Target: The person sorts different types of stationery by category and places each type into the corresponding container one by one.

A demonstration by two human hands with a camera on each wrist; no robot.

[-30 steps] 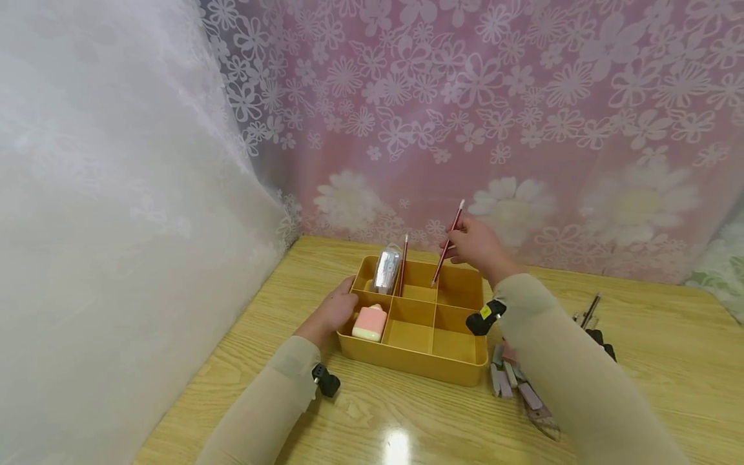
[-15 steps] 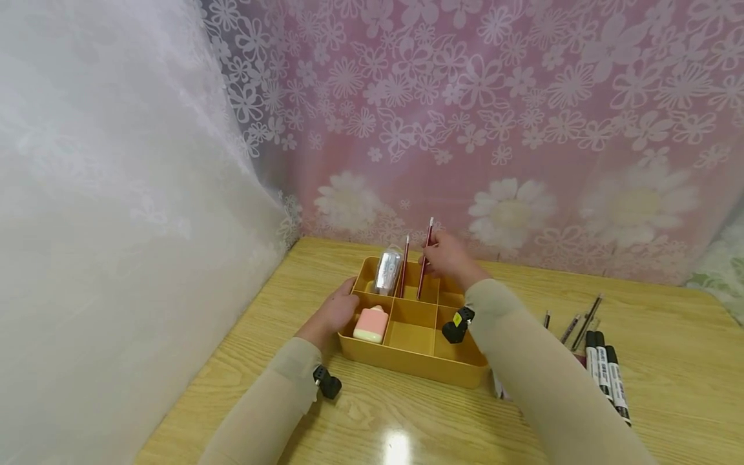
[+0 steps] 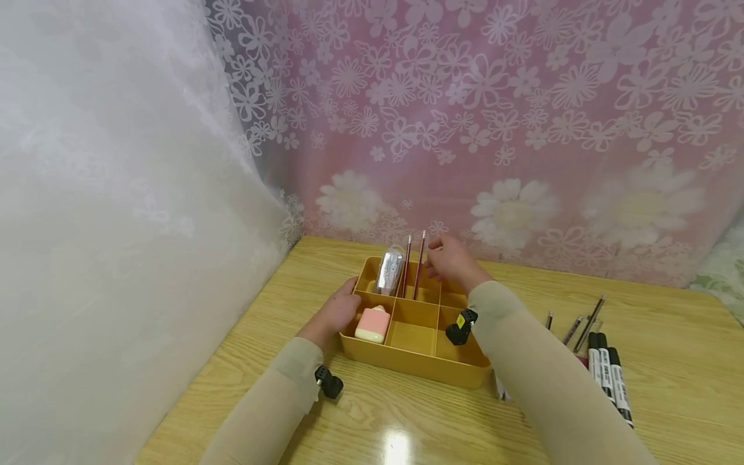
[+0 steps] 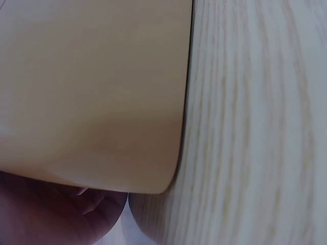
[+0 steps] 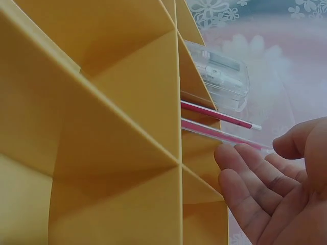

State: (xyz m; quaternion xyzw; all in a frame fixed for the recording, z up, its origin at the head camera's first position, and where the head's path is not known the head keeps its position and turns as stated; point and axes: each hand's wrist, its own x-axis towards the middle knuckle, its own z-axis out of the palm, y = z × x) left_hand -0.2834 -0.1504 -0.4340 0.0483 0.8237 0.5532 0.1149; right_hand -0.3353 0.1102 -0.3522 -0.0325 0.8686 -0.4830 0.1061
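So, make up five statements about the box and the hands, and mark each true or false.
1. Two pencils stand in the box. True.
2. The right hand is gripping a pencil. False: its fingers are open and hold nothing.
3. The left hand holds the box. True.
4. The pink bottle shares the pencils' compartment. False: it sits front left, they stand back middle.
5. The markers are inside the box. False: they lie right of it.
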